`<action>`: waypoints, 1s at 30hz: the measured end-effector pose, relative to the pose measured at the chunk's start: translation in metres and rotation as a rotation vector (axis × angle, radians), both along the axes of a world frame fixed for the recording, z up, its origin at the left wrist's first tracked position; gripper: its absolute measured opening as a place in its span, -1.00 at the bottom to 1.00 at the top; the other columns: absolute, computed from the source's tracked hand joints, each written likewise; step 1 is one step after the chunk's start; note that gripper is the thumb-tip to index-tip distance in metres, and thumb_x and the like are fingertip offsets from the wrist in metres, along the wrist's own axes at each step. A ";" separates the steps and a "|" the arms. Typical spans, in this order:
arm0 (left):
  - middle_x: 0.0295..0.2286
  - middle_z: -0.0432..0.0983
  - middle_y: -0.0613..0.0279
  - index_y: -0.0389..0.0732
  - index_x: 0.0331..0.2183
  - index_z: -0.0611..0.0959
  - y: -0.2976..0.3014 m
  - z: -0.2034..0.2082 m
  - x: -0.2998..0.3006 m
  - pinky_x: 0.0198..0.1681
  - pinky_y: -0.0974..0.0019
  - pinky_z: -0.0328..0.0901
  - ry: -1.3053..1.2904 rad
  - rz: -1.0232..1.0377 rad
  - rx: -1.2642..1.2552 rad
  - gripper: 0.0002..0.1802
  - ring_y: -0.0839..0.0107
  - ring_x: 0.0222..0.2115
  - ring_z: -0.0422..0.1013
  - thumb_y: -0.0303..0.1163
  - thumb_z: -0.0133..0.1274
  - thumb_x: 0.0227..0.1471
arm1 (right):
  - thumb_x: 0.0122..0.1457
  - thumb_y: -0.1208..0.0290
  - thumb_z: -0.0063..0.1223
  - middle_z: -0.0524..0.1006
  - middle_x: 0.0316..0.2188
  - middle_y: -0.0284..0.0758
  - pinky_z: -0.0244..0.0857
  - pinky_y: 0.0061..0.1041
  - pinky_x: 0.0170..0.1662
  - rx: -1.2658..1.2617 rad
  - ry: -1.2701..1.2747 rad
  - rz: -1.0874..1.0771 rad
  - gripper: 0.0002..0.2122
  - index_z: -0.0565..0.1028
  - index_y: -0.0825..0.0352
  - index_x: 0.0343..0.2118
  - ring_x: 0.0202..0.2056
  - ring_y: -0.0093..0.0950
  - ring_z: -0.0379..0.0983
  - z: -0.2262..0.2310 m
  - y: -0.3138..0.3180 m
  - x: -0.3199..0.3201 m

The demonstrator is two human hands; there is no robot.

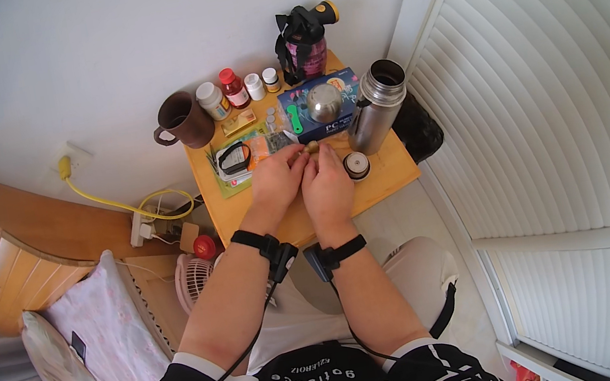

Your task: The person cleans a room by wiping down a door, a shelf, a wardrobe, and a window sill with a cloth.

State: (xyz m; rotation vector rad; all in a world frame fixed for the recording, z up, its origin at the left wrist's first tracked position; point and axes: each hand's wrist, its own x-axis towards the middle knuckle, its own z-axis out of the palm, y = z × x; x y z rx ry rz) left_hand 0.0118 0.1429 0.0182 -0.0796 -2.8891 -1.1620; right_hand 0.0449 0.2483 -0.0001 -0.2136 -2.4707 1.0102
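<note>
A plain white wall (pixel 125 51) goes across the back, with a socket (pixel 77 160) low down on the left, and a big white panel (pixel 525 94) full of ridges fills the right side. A small yellow wood table (pixel 225 218) stands by the wall, and the floor (pixel 407 215) beside it is pale and a bit shiny. On the left is a bed (pixel 97 329) with a wooden headboard (pixel 29 270) and a pale flowery sheet, and soft light falls over the room.
</note>
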 end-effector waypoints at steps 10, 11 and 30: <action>-0.44 0.67 0.06 -0.13 -0.14 0.73 0.001 -0.005 0.000 -0.31 0.20 0.46 0.006 0.068 0.015 -0.64 0.16 -0.41 0.61 -0.11 0.21 0.12 | 0.30 0.38 -0.04 0.57 0.03 -0.16 0.51 -0.30 -0.11 0.036 -0.001 0.046 -0.71 0.52 0.40 -0.01 -0.08 -0.20 0.58 0.005 -0.001 0.009; -0.44 0.67 0.06 -0.13 -0.14 0.73 0.001 -0.004 -0.001 -0.31 0.20 0.46 0.006 0.065 0.015 -0.64 0.16 -0.41 0.61 -0.11 0.21 0.12 | 0.29 0.38 -0.03 0.57 0.03 -0.15 0.51 -0.30 -0.10 0.055 0.017 0.047 -0.71 0.52 0.40 0.00 -0.08 -0.20 0.58 0.002 -0.001 0.008; -0.54 0.60 0.11 -0.16 -0.14 0.72 0.000 -0.007 0.004 -0.39 0.22 0.43 0.071 0.091 0.031 -0.67 0.22 -0.51 0.55 -0.18 0.24 0.10 | 0.29 0.38 -0.05 0.55 0.06 -0.08 0.51 -0.28 -0.07 0.073 -0.011 0.095 -0.68 0.50 0.42 0.04 -0.07 -0.18 0.58 -0.004 -0.001 0.008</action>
